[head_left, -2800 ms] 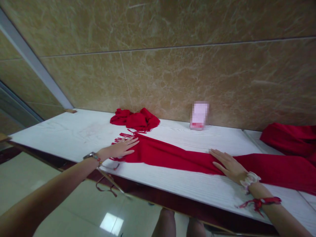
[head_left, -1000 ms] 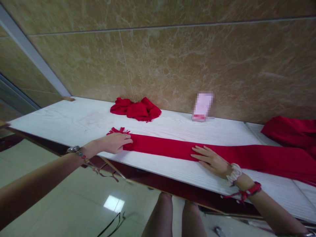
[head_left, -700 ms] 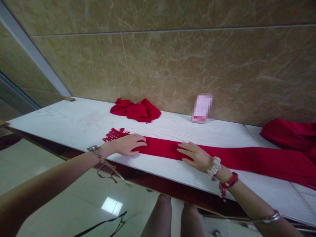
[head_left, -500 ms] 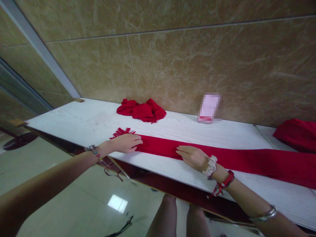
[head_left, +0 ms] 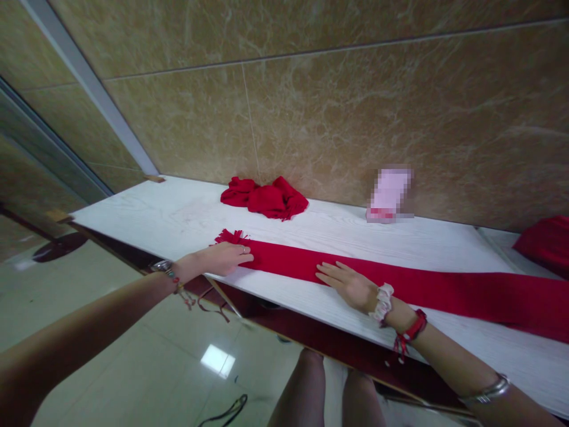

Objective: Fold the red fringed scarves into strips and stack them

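A long red scarf (head_left: 284, 261) lies lengthwise on a white wood-grain tabletop (head_left: 178, 207), with its fringed end (head_left: 231, 236) at the left. My left hand (head_left: 227, 258) is closed on the scarf beside that fringe, its fingers bent over the cloth and partly hiding it. Farther right, my right hand (head_left: 351, 286) rests flat on the scarf near the front edge, fingers stretched and slightly apart. From there the cloth runs on to the right, out of view.
Against the tiled wall (head_left: 311, 118) lies a crumpled red cloth (head_left: 271, 200). A pink blurred object (head_left: 389, 194) leans there too. More red fabric (head_left: 544, 243) is bunched at the far right. Beneath the tabletop is an open dark red shelf (head_left: 284, 326).
The view has shifted a little, so the table and cloths sit slightly farther right. My right hand's fingers are more spread. Both hands stay on the scarf.
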`<action>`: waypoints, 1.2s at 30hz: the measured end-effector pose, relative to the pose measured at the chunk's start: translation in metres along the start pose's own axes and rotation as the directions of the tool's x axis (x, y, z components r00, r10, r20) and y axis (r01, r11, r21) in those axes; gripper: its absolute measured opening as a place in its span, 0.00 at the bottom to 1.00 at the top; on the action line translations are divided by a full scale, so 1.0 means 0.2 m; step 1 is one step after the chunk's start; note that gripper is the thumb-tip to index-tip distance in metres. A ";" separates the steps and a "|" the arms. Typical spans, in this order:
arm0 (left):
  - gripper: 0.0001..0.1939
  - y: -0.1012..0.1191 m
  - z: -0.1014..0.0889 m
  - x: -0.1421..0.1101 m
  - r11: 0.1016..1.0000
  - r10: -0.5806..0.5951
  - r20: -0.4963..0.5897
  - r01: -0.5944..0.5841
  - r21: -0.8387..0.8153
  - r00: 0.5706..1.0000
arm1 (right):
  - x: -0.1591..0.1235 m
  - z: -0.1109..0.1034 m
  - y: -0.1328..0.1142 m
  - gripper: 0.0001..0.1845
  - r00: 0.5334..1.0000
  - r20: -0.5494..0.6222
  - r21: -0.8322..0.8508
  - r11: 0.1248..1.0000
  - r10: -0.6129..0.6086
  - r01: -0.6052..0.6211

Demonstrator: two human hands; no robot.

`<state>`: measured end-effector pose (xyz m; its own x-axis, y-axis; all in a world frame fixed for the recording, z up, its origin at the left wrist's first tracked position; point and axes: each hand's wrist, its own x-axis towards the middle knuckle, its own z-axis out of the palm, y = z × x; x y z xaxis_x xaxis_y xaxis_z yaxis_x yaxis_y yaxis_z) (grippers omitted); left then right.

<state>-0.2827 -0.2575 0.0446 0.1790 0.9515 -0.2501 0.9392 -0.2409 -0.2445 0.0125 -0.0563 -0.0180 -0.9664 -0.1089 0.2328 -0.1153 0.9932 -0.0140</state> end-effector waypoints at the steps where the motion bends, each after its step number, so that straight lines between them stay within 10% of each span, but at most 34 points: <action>1: 0.21 0.00 0.00 0.00 1.000 -0.006 0.007 0.006 -0.013 1.000 | 0.00 0.00 0.00 0.25 1.000 0.022 0.019 1.000 0.005 -0.005; 10: 0.19 0.15 -0.09 0.22 0.977 -0.046 -0.275 -0.014 -0.211 0.960 | 0.00 -0.05 -0.06 0.22 0.990 0.135 0.084 0.995 0.046 -0.057; 14: 0.22 0.22 -0.02 0.33 0.973 0.045 -0.230 -0.095 -0.210 0.972 | -0.03 -0.11 -0.06 0.22 0.975 0.151 0.061 0.983 0.163 -0.174; 18: 0.23 0.21 0.04 0.35 0.975 0.046 -0.200 -0.087 -0.203 0.979 | -0.06 -0.11 -0.05 0.25 0.885 0.076 -0.073 0.888 0.459 -0.454; 24: 0.23 0.17 0.08 0.34 0.980 0.060 -0.234 -0.102 -0.174 0.970 | -0.24 -0.09 0.02 0.25 0.844 0.122 -0.146 0.851 0.522 -0.505; 31: 0.21 0.24 0.00 0.46 0.976 0.042 -0.271 -0.097 -0.193 0.962 | -0.56 -0.21 0.15 0.25 0.659 0.083 -0.216 0.659 0.747 -0.720; 36: 0.25 0.53 -0.16 0.78 0.964 0.076 -0.332 -0.154 -0.216 0.940 | -0.30 -0.18 0.05 0.27 0.740 0.049 -0.166 0.736 0.670 -0.656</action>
<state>-0.1460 -0.1295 0.0094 0.3366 0.9399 0.0572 0.9413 -0.3374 0.0052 0.0784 -0.0388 0.0025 -0.8041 0.5832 0.1149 0.5870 0.8096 -0.0011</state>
